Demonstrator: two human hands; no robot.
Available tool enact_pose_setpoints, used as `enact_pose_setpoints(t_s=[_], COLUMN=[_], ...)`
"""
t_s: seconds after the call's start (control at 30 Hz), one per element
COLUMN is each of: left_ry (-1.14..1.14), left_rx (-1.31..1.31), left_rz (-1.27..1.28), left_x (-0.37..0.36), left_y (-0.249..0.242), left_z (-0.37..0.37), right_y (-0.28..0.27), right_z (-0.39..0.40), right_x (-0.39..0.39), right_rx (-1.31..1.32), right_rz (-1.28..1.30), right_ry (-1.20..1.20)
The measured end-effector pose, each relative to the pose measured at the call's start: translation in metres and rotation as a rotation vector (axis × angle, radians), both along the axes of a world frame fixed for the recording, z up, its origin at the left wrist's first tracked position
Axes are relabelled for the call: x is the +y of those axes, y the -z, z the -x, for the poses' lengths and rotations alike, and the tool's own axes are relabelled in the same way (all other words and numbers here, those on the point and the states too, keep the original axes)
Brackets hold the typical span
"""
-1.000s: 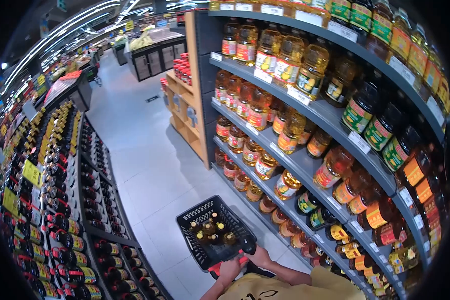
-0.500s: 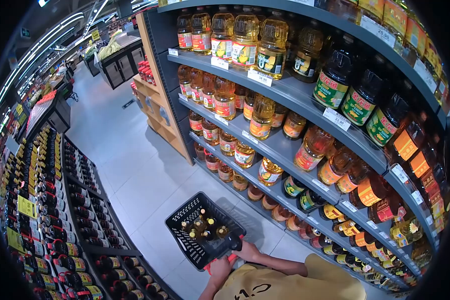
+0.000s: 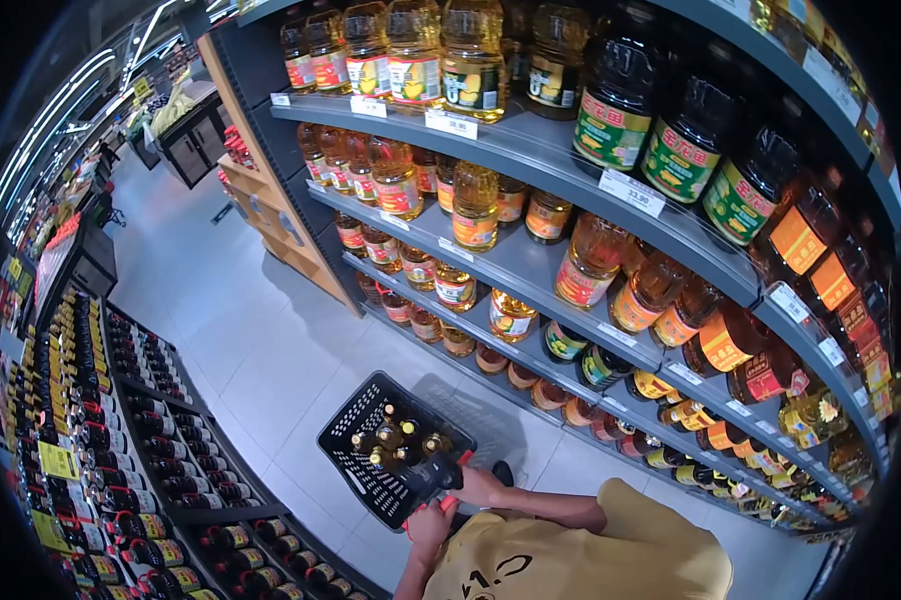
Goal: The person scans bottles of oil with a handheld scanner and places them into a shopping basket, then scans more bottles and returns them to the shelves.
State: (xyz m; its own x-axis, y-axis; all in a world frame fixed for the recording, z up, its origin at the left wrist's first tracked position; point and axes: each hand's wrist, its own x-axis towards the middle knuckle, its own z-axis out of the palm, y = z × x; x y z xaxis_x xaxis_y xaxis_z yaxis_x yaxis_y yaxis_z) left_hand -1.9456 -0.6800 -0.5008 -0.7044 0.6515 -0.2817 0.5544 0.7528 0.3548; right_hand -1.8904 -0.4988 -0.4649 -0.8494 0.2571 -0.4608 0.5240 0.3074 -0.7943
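Grey shelves (image 3: pixel 570 165) on right carry rows of oil bottles (image 3: pixel 475 205). Left shelves (image 3: pixel 185 515) hold dark bottles (image 3: pixel 90 400). Pale tiled floor (image 3: pixel 260 340) between them.

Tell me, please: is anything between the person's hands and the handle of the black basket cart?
Nothing visible. Both the left hand and the right hand rest directly on the handle of the black basket cart, which holds several bottles.

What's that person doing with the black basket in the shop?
A person in a yellow shirt stands in a shop aisle. Both hands, left and right, grip the handle of a black basket with several bottles standing in it. Shelves of oil bottles are on the right, and dark bottles line the racks on the left.
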Motion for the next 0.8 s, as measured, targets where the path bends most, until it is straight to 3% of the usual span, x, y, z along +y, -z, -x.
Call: enact_pose_setpoints(t_s=[0.2,0.43,0.53,0.8], left_ry=[0.009,-0.034,-0.016,-0.013], left_rx=[-0.039,-0.065,-0.009,0.025], left_rz=[0.073,0.027,0.014,0.005], left_x=[0.0,0.0,-0.001,-0.002], left_y=[0.004,0.001,0.007,0.012], left_z=[0.0,-0.001,-0.001,-0.003], right_y=[-0.016,0.003,-0.021,-0.01], right_z=[-0.003,-0.002,-0.003,-0.002], right_x=[0.004,0.0,0.005,0.003], right_rx=[-0.032,0.014,0.014,0.024], right_rz=[0.019,0.017,0.038,-0.008], right_ry=[-0.016,0.011,-0.018,-0.039])
